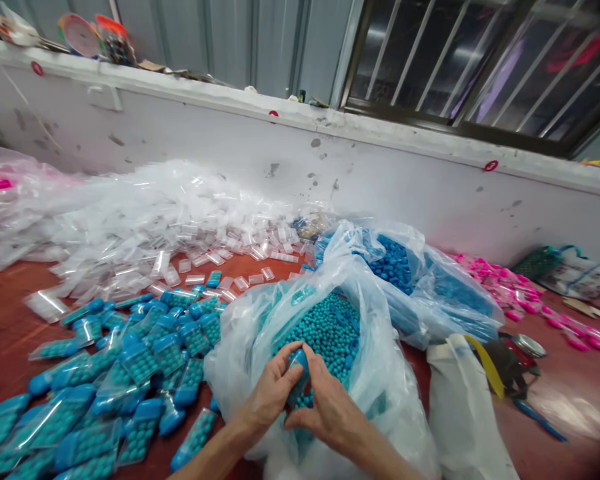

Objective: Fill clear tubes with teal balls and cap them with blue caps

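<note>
Over an open plastic bag point(380, 373) full of teal beads point(330, 327), my two hands meet. My left hand point(274, 387) is closed on a small clear case point(299, 367) with a blue cap. The fingers of my right hand point(323, 400) press against the same case from the other side. Part of the case is hidden by my fingers. To the left lies a pile of blue-capped clear cases point(140, 360) filled with teal beads.
Behind are empty clear cases point(215, 257) in a heap and a bag of blue caps point(393, 263). At right lie pink pieces point(505, 283), a white bag point(465, 407), a jar with a metal lid point(527, 347) and a blue pen-like object point(540, 420).
</note>
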### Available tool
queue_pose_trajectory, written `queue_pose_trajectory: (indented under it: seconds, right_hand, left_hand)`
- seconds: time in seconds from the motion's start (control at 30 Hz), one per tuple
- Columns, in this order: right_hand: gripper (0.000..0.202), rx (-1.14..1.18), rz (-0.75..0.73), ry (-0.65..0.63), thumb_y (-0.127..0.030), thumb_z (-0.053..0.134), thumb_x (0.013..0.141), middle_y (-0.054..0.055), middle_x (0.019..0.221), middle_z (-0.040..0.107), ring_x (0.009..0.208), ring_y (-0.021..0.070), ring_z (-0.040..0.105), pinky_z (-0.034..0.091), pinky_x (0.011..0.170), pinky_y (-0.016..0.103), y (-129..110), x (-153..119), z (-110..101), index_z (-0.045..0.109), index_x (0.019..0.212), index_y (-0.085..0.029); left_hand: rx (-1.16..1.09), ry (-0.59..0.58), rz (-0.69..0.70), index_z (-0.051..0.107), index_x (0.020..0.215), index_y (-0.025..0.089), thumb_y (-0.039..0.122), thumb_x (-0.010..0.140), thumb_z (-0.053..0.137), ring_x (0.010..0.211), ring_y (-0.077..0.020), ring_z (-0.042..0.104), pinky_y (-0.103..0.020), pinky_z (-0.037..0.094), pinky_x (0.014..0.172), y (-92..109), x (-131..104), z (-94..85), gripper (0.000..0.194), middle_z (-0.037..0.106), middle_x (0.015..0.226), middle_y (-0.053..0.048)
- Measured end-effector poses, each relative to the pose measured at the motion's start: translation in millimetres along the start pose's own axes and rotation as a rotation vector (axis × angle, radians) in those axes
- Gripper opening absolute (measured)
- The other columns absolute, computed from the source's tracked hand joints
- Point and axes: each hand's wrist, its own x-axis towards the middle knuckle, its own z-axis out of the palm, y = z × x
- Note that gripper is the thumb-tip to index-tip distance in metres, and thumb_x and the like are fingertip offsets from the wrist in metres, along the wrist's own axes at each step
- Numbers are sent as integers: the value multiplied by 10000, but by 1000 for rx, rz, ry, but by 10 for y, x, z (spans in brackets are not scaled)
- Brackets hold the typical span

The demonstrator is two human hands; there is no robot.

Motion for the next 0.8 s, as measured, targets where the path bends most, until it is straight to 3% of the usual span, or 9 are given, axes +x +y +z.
queue_pose_trajectory:
  seconds: [0.1, 0.27, 0.43, 0.57, 0.67, 0.73, 0.8]
  right_hand:
    - [756, -9, -38, 162, -218, 673, 603, 124, 1134, 512, 970, 259, 540, 450, 827, 380, -21, -5, 158, 333, 1275, -164]
    - [637, -85, -168, 351, -158, 576, 623, 130, 1073, 533, 943, 262, 554, 466, 800, 373, 99, -24, 351, 363, 1223, -160]
    - [732, -136, -171, 347, -213, 622, 615, 171, 1129, 504, 1016, 303, 527, 455, 830, 411, 217, -13, 432, 310, 1272, -127]
    - [796, -95, -107, 140, -199, 613, 643, 159, 1175, 483, 1022, 274, 531, 463, 827, 387, 137, 3, 357, 236, 1341, -137]
    - [860, -129, -139, 14, -222, 625, 682, 152, 1272, 420, 1059, 259, 510, 463, 838, 377, 65, -42, 180, 143, 1393, -167]
    - [742, -179, -177, 23, -214, 579, 745, 129, 1289, 421, 1062, 241, 509, 455, 854, 371, 95, -92, 37, 203, 1384, -197]
    - [532, -247, -182, 77, -203, 510, 807, 106, 1208, 505, 1029, 230, 529, 445, 865, 375, 193, -137, -89, 357, 1316, -206]
  left_hand:
    - [-65, 33, 15, 500, 1032, 148, 392, 708, 600, 661, -109, 522, -207, 422, 616, 14, -22, 65, 418, 561, 725, 11]
    - [-4, 82, 7, 502, 932, 168, 370, 729, 554, 602, -110, 491, -208, 400, 562, -9, -49, 116, 291, 521, 657, 31]
    - [279, 209, 143, 533, 868, 187, 295, 751, 488, 644, -141, 503, -234, 410, 633, -59, -51, 142, 165, 548, 680, 12]
    - [471, 232, 208, 539, 931, 199, 305, 805, 429, 692, -170, 537, -265, 418, 686, -22, -102, 90, 198, 587, 733, -6]
    - [609, 319, 269, 536, 1028, 210, 345, 813, 434, 732, -183, 560, -276, 438, 697, 172, -207, -168, 273, 622, 815, -20]
    - [779, 501, 318, 537, 1078, 231, 367, 805, 447, 820, -208, 577, -300, 444, 753, 358, -312, -476, 317, 640, 919, -30]
    - [1014, 708, 336, 531, 1128, 236, 380, 817, 414, 910, -242, 575, -351, 435, 819, 524, -423, -830, 362, 631, 1017, -43]
